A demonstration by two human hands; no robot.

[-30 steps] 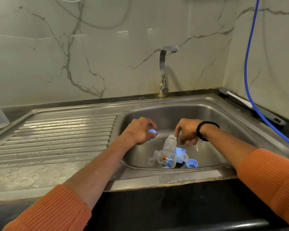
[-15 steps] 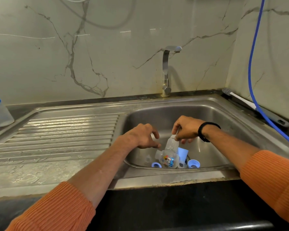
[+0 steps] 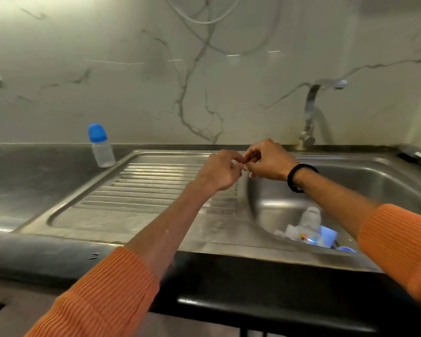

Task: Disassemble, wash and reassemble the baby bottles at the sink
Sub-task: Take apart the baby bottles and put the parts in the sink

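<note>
Meeting above the seam between drainboard and basin, our left hand (image 3: 220, 172) and right hand (image 3: 267, 160) have their fingertips curled in toward each other; whether they pinch some small clear piece between them or only touch, we cannot tell, since that spot is blurred. Our right wrist carries a black band (image 3: 299, 177), and both forearms run back to orange ribbed sleeves (image 3: 100, 295).

Directly under the hands lies the ribbed drainboard (image 3: 141, 190) on the left side and the basin of the sink (image 3: 384, 181) on the right. Below and to the right of the grip, down at the near edge of the basin, rests the pile of bottle parts (image 3: 306, 229): a clear bottle body standing tilted, other clear pieces against it, and blue parts beside them. Behind and to the right of the hands rises the tap (image 3: 310, 117). Well off to the left of the grip, an assembled baby bottle (image 3: 100, 145) with a blue cap stands upright on the counter, just beside the drainboard's far corner
</note>
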